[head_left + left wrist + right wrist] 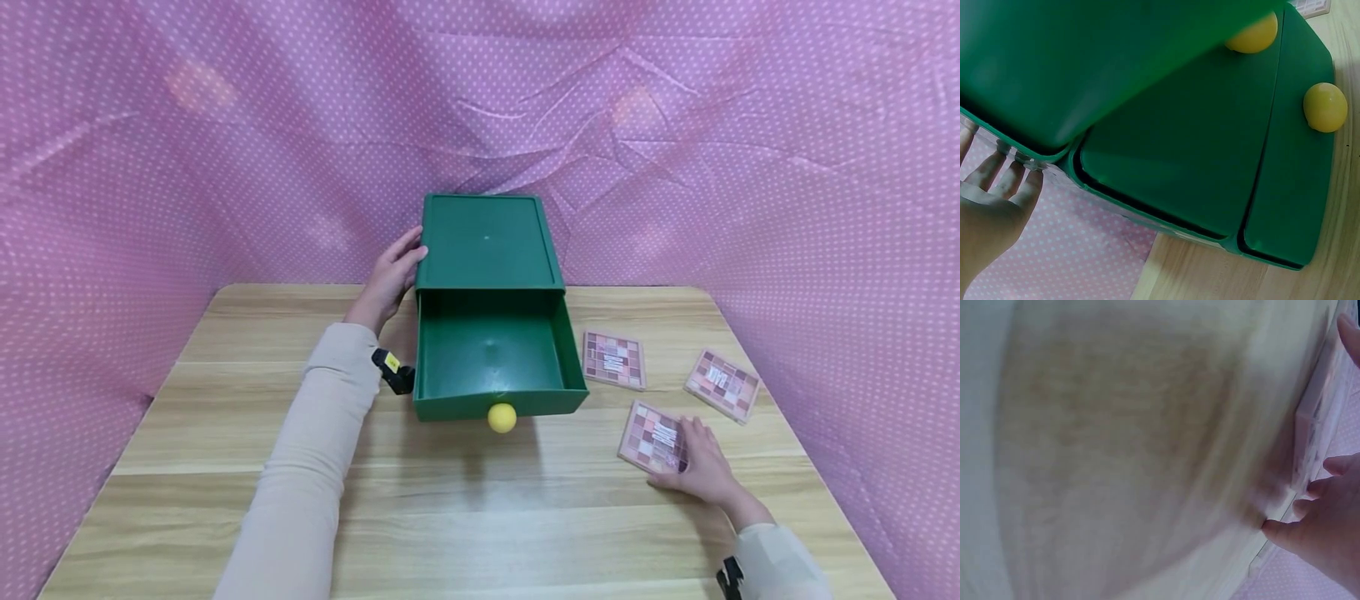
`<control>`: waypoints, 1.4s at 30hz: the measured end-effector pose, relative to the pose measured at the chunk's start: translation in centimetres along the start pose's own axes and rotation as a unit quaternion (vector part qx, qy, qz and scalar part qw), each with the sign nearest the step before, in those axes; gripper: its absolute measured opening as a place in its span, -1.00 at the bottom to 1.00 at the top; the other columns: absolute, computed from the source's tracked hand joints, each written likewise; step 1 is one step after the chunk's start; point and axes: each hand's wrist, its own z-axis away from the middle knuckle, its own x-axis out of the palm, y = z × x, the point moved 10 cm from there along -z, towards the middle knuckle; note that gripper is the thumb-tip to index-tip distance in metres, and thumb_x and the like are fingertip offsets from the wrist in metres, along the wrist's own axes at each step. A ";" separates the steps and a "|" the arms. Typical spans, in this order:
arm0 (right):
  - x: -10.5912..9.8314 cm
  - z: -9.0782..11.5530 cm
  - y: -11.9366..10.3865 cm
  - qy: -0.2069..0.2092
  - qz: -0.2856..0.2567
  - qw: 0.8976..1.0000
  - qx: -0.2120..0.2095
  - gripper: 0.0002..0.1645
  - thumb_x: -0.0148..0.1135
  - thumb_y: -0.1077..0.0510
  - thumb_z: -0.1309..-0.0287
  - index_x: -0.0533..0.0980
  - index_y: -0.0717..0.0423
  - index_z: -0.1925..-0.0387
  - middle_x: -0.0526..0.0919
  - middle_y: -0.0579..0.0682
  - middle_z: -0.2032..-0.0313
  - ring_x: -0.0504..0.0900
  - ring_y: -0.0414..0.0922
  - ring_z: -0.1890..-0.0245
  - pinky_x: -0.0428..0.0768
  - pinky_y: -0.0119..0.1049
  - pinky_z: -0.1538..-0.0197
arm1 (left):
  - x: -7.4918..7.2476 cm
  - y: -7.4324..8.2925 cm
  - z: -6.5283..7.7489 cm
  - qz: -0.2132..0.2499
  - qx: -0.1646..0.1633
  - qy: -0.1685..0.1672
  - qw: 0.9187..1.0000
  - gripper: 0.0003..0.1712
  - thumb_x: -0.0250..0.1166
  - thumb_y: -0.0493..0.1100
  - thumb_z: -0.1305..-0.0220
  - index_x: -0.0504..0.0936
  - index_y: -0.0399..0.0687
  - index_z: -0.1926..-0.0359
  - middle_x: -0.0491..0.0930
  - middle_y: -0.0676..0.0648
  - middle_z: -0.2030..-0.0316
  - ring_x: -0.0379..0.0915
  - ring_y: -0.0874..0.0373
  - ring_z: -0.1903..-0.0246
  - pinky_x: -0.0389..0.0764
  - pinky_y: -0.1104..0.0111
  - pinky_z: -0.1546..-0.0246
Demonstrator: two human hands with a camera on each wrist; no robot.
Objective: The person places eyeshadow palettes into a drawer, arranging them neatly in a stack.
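You are finding no text that can be read for certain. In the head view, at 4 o'clock from the centre, the checkered case (649, 438) at your right grip (703, 468) is carrying white lettering, too small and soft to make out. From there, a second case (614, 359) is lying at 11 o'clock and a third case (723, 385) is lying at 2 o'clock, each showing a similar white block of print, equally illegible. At 8 o'clock from the centre, a yellow label (392, 362) is sitting on a black wrist device (403, 381), its dark marks blurring past reading.
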 end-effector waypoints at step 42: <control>-3.4 -0.8 -3.2 0.058 -0.061 0.996 0.006 0.21 0.45 -0.13 0.46 0.07 0.48 -0.12 0.26 0.39 0.01 0.29 0.22 0.08 0.20 0.12 0.00 | -0.1 -0.1 -0.4 0.004 -0.001 -0.011 1.000 -0.45 0.07 -0.18 -0.22 0.19 0.02 -0.24 0.13 -0.06 -0.20 0.24 0.05 -0.05 0.37 0.38 0.04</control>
